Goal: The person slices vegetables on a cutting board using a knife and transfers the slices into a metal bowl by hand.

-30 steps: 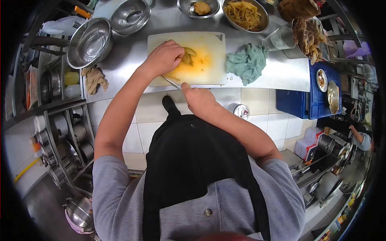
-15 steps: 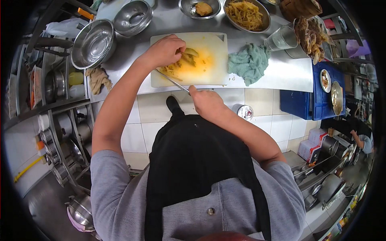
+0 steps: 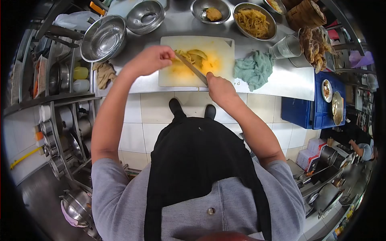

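My right hand [image 3: 222, 89] is closed around the handle of a kitchen knife [image 3: 192, 69]. The blade slants up and left across the white cutting board [image 3: 223, 60], its tip near my left fingers. Yellow-green vegetable pieces [image 3: 197, 53] lie in a small pile behind the blade, some of them partly hidden by it. Yellow juice stains the board around them. My left hand [image 3: 149, 61] hovers over the board's left edge, its thumb and bent fingers apart, with nothing visible between them.
Right of the board lie a green cloth [image 3: 254, 70] and a clear plastic cup [image 3: 286, 47]. Behind it stand a bowl of yellow strips [image 3: 253, 23] and a bowl with one lump [image 3: 213, 15]. Metal bowls [image 3: 103, 38] and a beige cloth [image 3: 104, 74] are at the left.
My left hand has let go of the vegetable pieces and moved left. The knife has risen from the board's front edge to lie across its middle. The whole view has shifted slightly.
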Demonstrator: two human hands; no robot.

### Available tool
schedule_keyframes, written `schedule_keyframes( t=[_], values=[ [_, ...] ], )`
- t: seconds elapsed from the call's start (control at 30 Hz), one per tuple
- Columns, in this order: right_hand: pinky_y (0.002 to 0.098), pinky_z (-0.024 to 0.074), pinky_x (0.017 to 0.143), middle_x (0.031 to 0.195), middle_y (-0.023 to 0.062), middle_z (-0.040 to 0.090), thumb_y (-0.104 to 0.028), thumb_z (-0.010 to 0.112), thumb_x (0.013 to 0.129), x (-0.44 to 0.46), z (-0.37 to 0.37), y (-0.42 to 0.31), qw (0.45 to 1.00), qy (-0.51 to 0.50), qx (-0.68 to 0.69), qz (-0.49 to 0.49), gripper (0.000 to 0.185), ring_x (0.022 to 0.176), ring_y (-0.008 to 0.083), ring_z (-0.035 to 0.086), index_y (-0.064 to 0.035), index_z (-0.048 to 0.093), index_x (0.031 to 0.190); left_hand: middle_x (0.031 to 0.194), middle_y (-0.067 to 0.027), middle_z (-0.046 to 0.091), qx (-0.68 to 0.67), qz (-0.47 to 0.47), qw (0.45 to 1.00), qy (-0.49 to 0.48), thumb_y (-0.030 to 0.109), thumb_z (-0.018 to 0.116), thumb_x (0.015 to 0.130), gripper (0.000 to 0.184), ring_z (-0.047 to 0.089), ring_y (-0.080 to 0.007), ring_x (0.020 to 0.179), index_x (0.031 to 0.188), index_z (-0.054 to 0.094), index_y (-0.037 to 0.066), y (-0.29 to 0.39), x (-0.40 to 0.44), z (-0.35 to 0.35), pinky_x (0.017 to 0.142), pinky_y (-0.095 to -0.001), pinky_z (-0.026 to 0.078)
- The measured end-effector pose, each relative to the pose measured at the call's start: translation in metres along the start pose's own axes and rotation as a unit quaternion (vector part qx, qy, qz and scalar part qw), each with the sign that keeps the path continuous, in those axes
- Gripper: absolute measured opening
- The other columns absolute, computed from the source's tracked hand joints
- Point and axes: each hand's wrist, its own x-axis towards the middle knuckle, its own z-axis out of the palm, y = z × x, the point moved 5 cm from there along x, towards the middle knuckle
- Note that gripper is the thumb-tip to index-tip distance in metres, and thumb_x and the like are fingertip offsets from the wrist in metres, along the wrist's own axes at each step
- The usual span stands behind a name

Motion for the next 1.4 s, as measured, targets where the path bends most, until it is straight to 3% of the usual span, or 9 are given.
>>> schedule_keyframes(
  t=[0.07,0.13,0.23,0.47,0.57,0.67,0.77,0.93,1.4],
  values=[
    [0.0499,0.0608,0.076,0.087,0.0249,0.074,-0.001,0.060,0.091,-0.003,0.004,-0.002,1.000,-0.006,0.007,0.002,0.021,0.086,0.0415,0.075,0.0035,0.057,0.111,0.096,-0.0048,0.067,0.029,-0.027,0.999,-0.022,0.009,0.070,0.092,0.025,0.063,-0.0173,0.090,0.117,0.066,0.002,-0.022,0.001,0.024,0.083,-0.0316,0.052],
    [0.0506,0.0605,0.076,0.086,0.0249,0.074,0.000,0.060,0.090,-0.003,0.006,-0.004,1.000,0.003,0.017,0.001,0.022,0.085,0.0419,0.075,0.0039,0.056,0.111,0.112,-0.0123,0.067,0.192,0.057,0.979,0.048,0.009,0.070,0.087,0.034,0.064,-0.0290,0.109,0.120,0.067,0.001,-0.032,0.003,0.034,0.095,-0.0388,0.053],
    [0.0508,0.0603,0.075,0.085,0.0247,0.073,0.000,0.060,0.089,-0.006,0.007,-0.006,1.000,0.005,0.022,0.001,0.023,0.083,0.0421,0.075,0.0043,0.056,0.111,0.123,-0.0153,0.063,0.246,0.090,0.958,0.114,0.008,0.068,0.083,0.040,0.058,-0.0357,0.122,0.123,0.066,0.001,-0.029,-0.010,0.041,0.106,-0.0450,0.049],
    [0.0507,0.0599,0.073,0.083,0.0255,0.073,-0.001,0.059,0.090,-0.010,0.005,-0.008,1.000,0.005,0.009,-0.017,0.023,0.081,0.0431,0.074,0.0052,0.055,0.111,0.123,-0.0145,0.063,0.284,0.094,0.952,0.069,0.008,0.065,0.089,0.039,0.059,-0.0350,0.122,0.127,0.064,0.002,-0.032,-0.005,0.055,0.105,-0.0432,0.052],
    [0.0517,0.0595,0.074,0.083,0.0263,0.072,0.000,0.058,0.089,-0.015,0.005,-0.013,1.000,0.001,0.024,-0.019,0.023,0.082,0.0437,0.074,0.0055,0.055,0.112,0.123,-0.0139,0.064,0.312,0.173,0.932,0.071,0.009,0.061,0.092,0.030,0.060,-0.0330,0.121,0.121,0.066,0.002,-0.028,-0.008,0.059,0.103,-0.0435,0.054],
    [0.0530,0.0592,0.075,0.083,0.0268,0.072,0.001,0.058,0.089,-0.024,0.005,-0.020,1.000,-0.006,0.022,-0.008,0.024,0.082,0.0444,0.074,0.0059,0.054,0.112,0.122,-0.0132,0.064,0.263,0.152,0.939,0.161,0.008,0.060,0.093,0.028,0.061,-0.0321,0.119,0.120,0.066,0.002,-0.036,-0.015,0.051,0.102,-0.0430,0.054],
    [0.0540,0.0590,0.076,0.083,0.0272,0.072,0.001,0.057,0.089,-0.032,0.010,-0.022,0.999,-0.032,0.026,-0.004,0.025,0.084,0.0453,0.074,0.0061,0.054,0.112,0.121,-0.0132,0.066,0.252,0.145,0.946,0.142,0.007,0.064,0.091,0.028,0.061,-0.0324,0.118,0.119,0.067,0.003,-0.040,-0.014,0.056,0.102,-0.0424,0.053],
    [0.0522,0.0601,0.074,0.082,0.0252,0.073,0.003,0.060,0.087,-0.038,0.026,-0.023,0.999,-0.046,-0.005,0.004,0.026,0.082,0.0422,0.075,0.0055,0.054,0.112,0.113,-0.0125,0.066,0.281,0.205,0.906,0.243,0.002,0.064,0.085,0.028,0.061,-0.0326,0.116,0.113,0.068,0.001,-0.019,-0.032,0.069,0.103,-0.0423,0.052],
    [0.0476,0.0614,0.068,0.080,0.0225,0.073,0.004,0.067,0.083,-0.052,0.000,-0.040,0.996,-0.062,-0.056,-0.010,0.027,0.077,0.0389,0.076,0.0024,0.051,0.105,0.120,-0.0135,0.067,0.228,0.297,0.878,0.297,-0.003,0.069,0.077,0.033,0.061,-0.0343,0.119,0.111,0.069,0.000,-0.042,-0.024,0.096,0.106,-0.0457,0.052]
  ],
)
